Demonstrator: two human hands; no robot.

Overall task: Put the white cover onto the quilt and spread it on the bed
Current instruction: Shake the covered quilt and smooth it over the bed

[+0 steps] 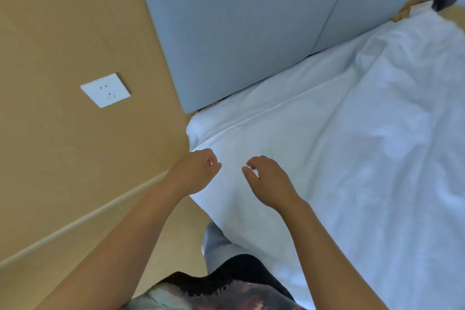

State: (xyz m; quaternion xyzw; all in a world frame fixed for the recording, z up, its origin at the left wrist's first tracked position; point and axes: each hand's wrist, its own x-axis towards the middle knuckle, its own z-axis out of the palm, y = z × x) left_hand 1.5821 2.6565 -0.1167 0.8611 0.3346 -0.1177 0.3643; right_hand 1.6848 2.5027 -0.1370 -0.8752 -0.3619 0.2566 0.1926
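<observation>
**White cover on the quilt, top corner being squared**

White fabric fills most of the view. The quilt (pixel 339 158), seemingly already inside the white cover (pixel 264 138), lies across the bed (pixel 219 118). Its top hem runs just short of the grey headboard (pixel 239 20), leaving a strip of sheet bare between them. Near the hands the cloth is fairly flat, but it bunches into soft ridges toward the far side.

Both hands are at the near top corner. The left hand (pixel 198 171) sits right at the quilt's side edge with its fingers (pixel 211 158) curled inward. Whether they pinch the hem or only hover against it cannot be told from this angle. The right hand (pixel 269 181) is just beside it over the cover, fingers (pixel 256 161) loosely curled, thumb apart from them, and nothing visibly held.

Judging by this, the covering step is done and the spreading step is in hand, at the stage of setting this corner.

The next move probably calls for a firm hold on the corner hem with both hands. A pull toward the bed's edge would line the hem up with the mattress. The wrinkled far part would then need smoothing outward. A white wall socket (pixel 105 90) sits on the tan wall to the left, well clear of the work.
</observation>
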